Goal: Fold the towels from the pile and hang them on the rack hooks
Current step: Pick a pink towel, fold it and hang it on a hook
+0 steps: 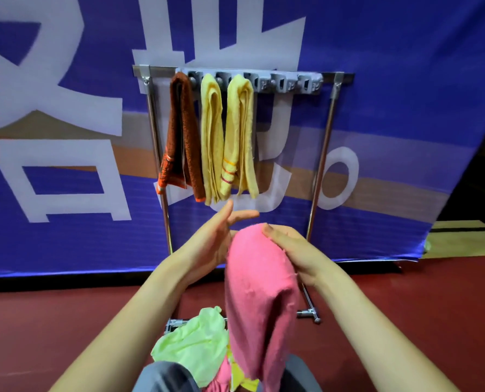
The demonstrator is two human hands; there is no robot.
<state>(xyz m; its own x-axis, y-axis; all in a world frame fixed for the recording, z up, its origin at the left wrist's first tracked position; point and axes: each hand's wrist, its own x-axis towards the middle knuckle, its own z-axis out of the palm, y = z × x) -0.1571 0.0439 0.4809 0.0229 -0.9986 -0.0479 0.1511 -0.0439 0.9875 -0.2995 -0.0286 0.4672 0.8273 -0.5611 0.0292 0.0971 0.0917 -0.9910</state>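
Slipping looks the likeliest fault: the pink towel point(258, 292) hangs long from its top fold, pinched only by the right hand point(295, 253), thumb in front and fingers hidden behind. The left hand point(210, 244) is spread flat just beside the fold, holding nothing. A loose pinch could spill the fold onto the pile point(193, 349) below. The rack point(331, 108) holds 3 towels; free hooks point(289, 84) lie to their right.
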